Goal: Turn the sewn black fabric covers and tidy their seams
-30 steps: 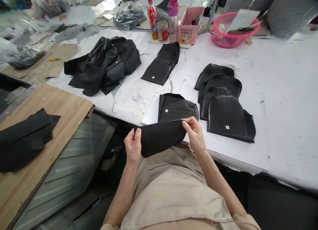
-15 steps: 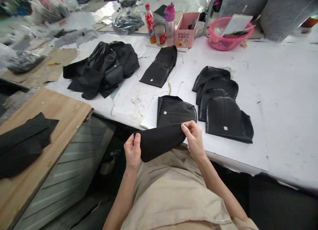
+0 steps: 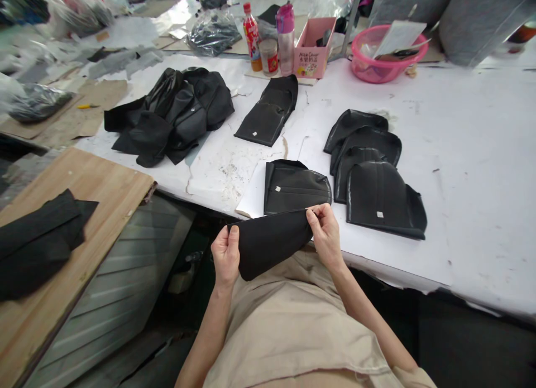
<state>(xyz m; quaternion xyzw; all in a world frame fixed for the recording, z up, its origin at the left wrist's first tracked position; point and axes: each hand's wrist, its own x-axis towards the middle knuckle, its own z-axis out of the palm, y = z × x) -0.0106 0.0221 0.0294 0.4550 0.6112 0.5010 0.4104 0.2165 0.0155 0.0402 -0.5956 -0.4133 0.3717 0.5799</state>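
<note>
Head view: nearest is the person's beige clothing (image 3: 288, 321), and in front of it, by the near edge of the white-covered surface (image 3: 473, 170), a black piece (image 3: 274, 243) hangs stretched between both hands. The left hand (image 3: 226, 258) pinches one end between thumb and fingers (image 3: 220, 246); the right hand (image 3: 327, 237) pinches the upper corner of the other end likewise. At left, a dark cloth (image 3: 46, 231) lies on a wooden board (image 3: 117, 178). Just beyond the held piece, a folded black piece with a pale tag (image 3: 295, 190) rests on the surface, with a row of overlapping black pieces (image 3: 379, 195) to its right. Farther back lie another tagged piece (image 3: 268, 111) and, left of it, a loose black heap (image 3: 180, 120). Behind stand a red-capped bottle (image 3: 252, 39), a jar (image 3: 269, 58), a purple-topped bottle (image 3: 286, 47), a pink box (image 3: 310, 58) and a pink basin (image 3: 374, 71).
</note>
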